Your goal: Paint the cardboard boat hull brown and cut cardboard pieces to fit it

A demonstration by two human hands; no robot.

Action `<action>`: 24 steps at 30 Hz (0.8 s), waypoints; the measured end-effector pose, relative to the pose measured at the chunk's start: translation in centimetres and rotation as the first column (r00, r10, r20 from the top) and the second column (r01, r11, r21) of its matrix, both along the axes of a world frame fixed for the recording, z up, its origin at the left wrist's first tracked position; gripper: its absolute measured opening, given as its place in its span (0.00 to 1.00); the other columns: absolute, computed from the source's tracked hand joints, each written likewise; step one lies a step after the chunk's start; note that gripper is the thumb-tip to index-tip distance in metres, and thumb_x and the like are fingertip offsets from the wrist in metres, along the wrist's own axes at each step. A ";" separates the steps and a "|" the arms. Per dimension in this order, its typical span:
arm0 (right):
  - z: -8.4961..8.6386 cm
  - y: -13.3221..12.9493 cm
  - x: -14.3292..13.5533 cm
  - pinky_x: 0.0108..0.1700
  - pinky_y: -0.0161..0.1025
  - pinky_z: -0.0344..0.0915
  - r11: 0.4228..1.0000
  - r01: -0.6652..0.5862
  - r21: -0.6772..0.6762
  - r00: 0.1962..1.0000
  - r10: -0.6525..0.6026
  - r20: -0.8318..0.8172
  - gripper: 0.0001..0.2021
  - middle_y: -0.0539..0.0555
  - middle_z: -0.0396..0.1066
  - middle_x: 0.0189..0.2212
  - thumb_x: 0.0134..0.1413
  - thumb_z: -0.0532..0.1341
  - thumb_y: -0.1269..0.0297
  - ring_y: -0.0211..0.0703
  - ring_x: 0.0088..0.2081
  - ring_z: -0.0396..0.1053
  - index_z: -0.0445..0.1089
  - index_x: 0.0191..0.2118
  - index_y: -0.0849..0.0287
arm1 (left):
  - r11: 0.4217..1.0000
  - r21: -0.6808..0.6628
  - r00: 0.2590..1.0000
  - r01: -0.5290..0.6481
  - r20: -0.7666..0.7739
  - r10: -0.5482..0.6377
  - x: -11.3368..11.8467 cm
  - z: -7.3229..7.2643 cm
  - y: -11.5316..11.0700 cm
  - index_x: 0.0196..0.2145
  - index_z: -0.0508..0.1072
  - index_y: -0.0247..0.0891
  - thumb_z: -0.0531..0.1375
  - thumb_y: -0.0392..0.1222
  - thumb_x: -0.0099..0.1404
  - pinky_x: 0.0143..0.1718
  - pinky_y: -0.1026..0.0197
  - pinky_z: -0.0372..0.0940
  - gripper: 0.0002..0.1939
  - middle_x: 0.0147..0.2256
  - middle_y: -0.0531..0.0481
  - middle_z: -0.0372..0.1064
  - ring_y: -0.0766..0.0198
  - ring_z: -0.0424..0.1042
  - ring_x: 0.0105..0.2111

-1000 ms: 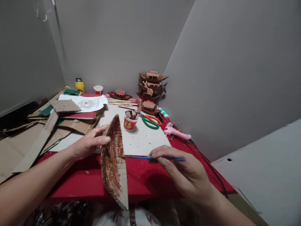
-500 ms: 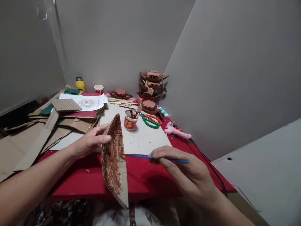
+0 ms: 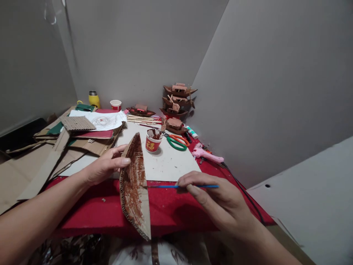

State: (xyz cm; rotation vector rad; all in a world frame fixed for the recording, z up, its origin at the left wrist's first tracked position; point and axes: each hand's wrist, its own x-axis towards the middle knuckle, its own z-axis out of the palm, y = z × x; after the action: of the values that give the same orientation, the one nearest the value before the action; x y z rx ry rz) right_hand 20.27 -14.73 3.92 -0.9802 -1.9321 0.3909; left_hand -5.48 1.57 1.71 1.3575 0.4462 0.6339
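Upright over the table's front edge is a cardboard boat hull (image 3: 134, 187), its inside streaked with brown paint and bare along part of the right side. My left hand (image 3: 110, 165) is closed on its upper left edge, thumb on the inside. Between the fingers and thumb of my right hand (image 3: 206, 198) is a thin blue paintbrush (image 3: 165, 186), whose tip touches the hull's right side. Beyond the hull, a red and white paper cup (image 3: 153, 145) with brown paint inside stands on a white board (image 3: 171, 165).
Green and orange-handled scissors (image 3: 176, 142) lie beside the cup. Several brown model boats (image 3: 176, 125) stand at the back. At right is a pink glue gun (image 3: 208, 154) with a cable. Cardboard pieces (image 3: 41, 180) and a drawing (image 3: 107, 120) cover the left. A yellow bottle (image 3: 94, 99) stands behind.
The brush has shifted slightly down and left along the hull's right side, its handle now more level. More brown paint shows on the lower inside. My left hand holds its place.
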 end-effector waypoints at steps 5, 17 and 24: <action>0.2 -0.3 0.1 0.39 0.37 0.71 0.993 0.007 -0.116 1.000 -0.007 -0.002 0.08 0.52 0.75 0.35 0.65 0.56 0.71 0.40 0.36 0.74 0.70 0.43 0.53 | 1.000 -0.002 1.000 -0.001 0.009 0.001 -0.1 0.0 0.1 0.57 0.71 0.43 0.68 0.50 0.53 0.42 0.56 0.66 0.33 0.48 0.44 0.76 0.49 0.73 0.46; 2.7 5.3 1.0 0.31 0.37 0.72 0.855 0.515 0.059 0.814 -0.467 -0.346 0.10 0.51 0.75 0.26 0.60 0.62 0.56 0.41 0.27 0.74 0.72 0.35 0.57 | 0.996 -0.083 0.997 -0.043 0.058 0.048 0.0 0.2 0.4 0.55 0.72 0.41 0.69 0.48 0.53 0.42 0.57 0.68 0.32 0.47 0.44 0.76 0.51 0.74 0.45; 2.9 13.8 2.1 0.26 0.36 0.64 0.916 0.401 -0.014 0.908 -0.399 -0.125 0.12 0.51 0.71 0.20 0.54 0.60 0.57 0.40 0.23 0.67 0.71 0.26 0.59 | 0.993 -0.110 0.992 -0.034 0.116 0.047 0.1 -0.6 0.8 0.52 0.74 0.39 0.69 0.47 0.54 0.41 0.59 0.68 0.27 0.45 0.43 0.77 0.54 0.76 0.42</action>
State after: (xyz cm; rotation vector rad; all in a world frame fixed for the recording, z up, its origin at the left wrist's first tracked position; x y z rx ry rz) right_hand 22.38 -0.93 6.78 -1.2798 -1.5673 0.1960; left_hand -5.41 2.32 1.15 1.2042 0.4076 0.7101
